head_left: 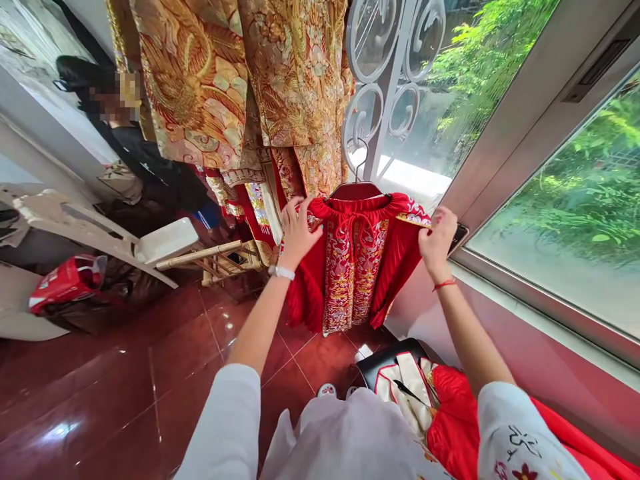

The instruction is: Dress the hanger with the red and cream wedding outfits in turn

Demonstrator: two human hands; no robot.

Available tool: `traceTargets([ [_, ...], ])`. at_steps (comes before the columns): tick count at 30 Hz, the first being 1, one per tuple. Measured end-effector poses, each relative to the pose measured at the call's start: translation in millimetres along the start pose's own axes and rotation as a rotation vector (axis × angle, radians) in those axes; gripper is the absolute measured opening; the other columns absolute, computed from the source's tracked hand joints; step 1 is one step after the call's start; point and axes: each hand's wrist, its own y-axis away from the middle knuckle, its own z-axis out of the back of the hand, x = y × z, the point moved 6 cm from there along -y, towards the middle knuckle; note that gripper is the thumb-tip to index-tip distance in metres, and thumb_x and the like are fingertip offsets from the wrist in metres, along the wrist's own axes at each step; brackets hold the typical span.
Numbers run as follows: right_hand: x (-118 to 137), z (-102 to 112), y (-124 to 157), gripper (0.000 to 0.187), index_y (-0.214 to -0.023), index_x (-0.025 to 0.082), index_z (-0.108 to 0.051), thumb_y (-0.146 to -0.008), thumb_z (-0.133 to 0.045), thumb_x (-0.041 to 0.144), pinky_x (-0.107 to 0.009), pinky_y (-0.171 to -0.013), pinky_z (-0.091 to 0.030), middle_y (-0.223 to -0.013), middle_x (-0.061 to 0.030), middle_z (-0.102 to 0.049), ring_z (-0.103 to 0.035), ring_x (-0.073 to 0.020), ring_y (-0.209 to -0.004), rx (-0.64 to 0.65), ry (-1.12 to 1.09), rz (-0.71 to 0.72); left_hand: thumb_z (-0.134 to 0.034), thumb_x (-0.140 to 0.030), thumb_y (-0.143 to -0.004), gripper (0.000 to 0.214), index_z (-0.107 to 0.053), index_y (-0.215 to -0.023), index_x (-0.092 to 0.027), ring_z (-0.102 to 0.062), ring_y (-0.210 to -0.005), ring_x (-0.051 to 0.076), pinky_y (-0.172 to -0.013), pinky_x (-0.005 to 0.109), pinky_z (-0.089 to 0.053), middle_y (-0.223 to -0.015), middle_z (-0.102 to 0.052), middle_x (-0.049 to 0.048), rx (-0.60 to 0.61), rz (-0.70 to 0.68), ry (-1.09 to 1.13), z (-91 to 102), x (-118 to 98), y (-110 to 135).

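Observation:
A red pleated skirt [353, 267] with gold and white embroidered panels hangs from a dark red hanger [357, 191]. Its gathered waistband has a cord tied in a bow [361, 228] at the front. My left hand [300, 232] grips the waistband's left end, thumb and fingers curled over the cloth. At the opposite end, my right hand [438, 241] pinches the waistband beside an embroidered strip. Between the two hands the waist is spread wide, and the pleats fall below it. The hanger's hook reaches up to a white scrolled metal frame [383, 107].
Gold embroidered garments [200, 80] hang at the back left. A bamboo stool [235, 260] stands beneath them, near a white chair [165, 240]. Red and cream clothes [455, 407] lie on a black seat [380, 363]. A person [145, 160] is at the far left; a window [560, 187] is right.

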Motion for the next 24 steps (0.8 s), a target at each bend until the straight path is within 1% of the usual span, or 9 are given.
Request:
traceTargets([
  [1,6.4,1.2,12.1,0.043,-0.123,0.016,-0.055,-0.081,-0.045,0.018,-0.053,-0.101,-0.044,-0.116,-0.0198,-0.062,-0.055,-0.0346,-0.111,-0.071,-0.008,-0.06,-0.072,-0.017,-0.077,0.057,-0.056,-0.131,-0.022,-0.045,-0.137,0.035,-0.119,0.052,-0.031,-0.135,-0.055,0.0156,-0.044,0.007,0.002,-8.8,-6.1,16.3],
  [4,39.4,-26.3,34.4,0.026,-0.107,0.02,-0.06,-0.087,-0.05,0.032,-0.057,-0.101,-0.041,-0.107,-0.015,-0.068,-0.058,-0.0343,-0.106,0.134,-0.048,-0.04,-0.068,-0.024,-0.084,0.051,-0.053,-0.132,-0.021,-0.05,-0.132,0.033,-0.115,0.051,-0.038,-0.134,-0.056,0.0172,-0.058,0.177,0.098,-46.9,-5.6,51.4],
  [7,58.2,-51.5,36.5,0.044,-0.117,0.019,-0.056,-0.085,-0.058,0.049,-0.067,-0.104,-0.031,-0.118,-0.0193,-0.067,-0.055,-0.0403,-0.117,0.238,-0.044,-0.094,-0.07,-0.033,-0.085,0.066,-0.044,-0.142,-0.014,-0.052,-0.134,0.036,-0.115,0.051,-0.039,-0.141,-0.054,0.0235,0.033,0.439,0.289,-80.0,15.7,61.1],
  [10,61.9,-73.1,35.3,0.059,-0.126,0.019,-0.048,-0.083,-0.06,0.058,-0.067,-0.106,-0.029,-0.114,-0.018,-0.069,-0.058,-0.0381,-0.115,0.294,-0.188,-0.176,-0.072,-0.043,-0.083,0.078,-0.041,-0.149,-0.014,-0.043,-0.145,0.035,-0.118,0.046,-0.037,-0.153,-0.047,0.0222,0.195,0.52,0.453,-92.1,30.1,59.7],
  [13,57.3,-90.0,41.1,0.069,-0.127,0.019,-0.043,-0.076,-0.067,0.058,-0.058,-0.104,-0.04,-0.124,-0.0192,-0.064,-0.06,-0.0354,-0.116,0.304,-0.373,-0.255,-0.063,-0.044,-0.092,0.065,-0.043,-0.148,-0.019,-0.034,-0.151,0.029,-0.121,0.041,-0.034,-0.158,-0.043,0.0158,0.273,0.495,0.433,-83.8,33.3,62.7],
  [16,47.8,-96.9,46.1,0.059,-0.118,0.019,-0.05,-0.073,-0.068,0.052,-0.051,-0.095,-0.049,-0.121,-0.0179,-0.066,-0.063,-0.0329,-0.106,0.289,-0.495,-0.34,-0.05,-0.035,-0.099,0.044,-0.052,-0.139,-0.015,-0.056,-0.133,0.026,-0.113,0.041,-0.043,-0.14,-0.061,0.0164,0.368,0.376,0.351,-71.8,26.0,66.6],
  [20,36.2,-80.0,35.3,0.033,-0.099,0.019,-0.06,-0.077,-0.059,0.043,-0.048,-0.094,-0.05,-0.103,-0.0124,-0.071,-0.063,-0.0294,-0.094,0.23,-0.521,-0.232,-0.043,-0.024,-0.101,0.033,-0.06,-0.126,-0.012,-0.067,-0.11,0.024,-0.103,0.04,-0.049,-0.12,-0.071,0.016,0.191,0.296,0.187,-31.9,35.3,59.4],
  [22,30.3,-71.2,30.5,0.035,-0.104,0.019,-0.063,-0.078,-0.058,0.042,-0.046,-0.096,-0.049,-0.11,-0.0116,-0.071,-0.063,-0.0288,-0.1,0.23,-0.551,-0.165,-0.044,-0.022,-0.101,0.031,-0.062,-0.125,-0.014,-0.066,-0.112,0.024,-0.103,0.038,-0.048,-0.122,-0.07,0.0147,0.125,0.269,0.147,-16.6,43.5,54.5],
  [24,26.7,-72.3,34.0,0.039,-0.109,0.019,-0.064,-0.08,-0.059,0.045,-0.045,-0.096,-0.05,-0.114,-0.0113,-0.071,-0.063,-0.0288,-0.103,0.346,-0.589,-0.121,-0.049,-0.024,-0.099,0.029,-0.062,-0.124,-0.016,-0.067,-0.109,0.024,-0.1,0.037,-0.05,-0.12,-0.071,0.0133,0.135,0.252,0.136,-14.5,51.0,53.2],
])
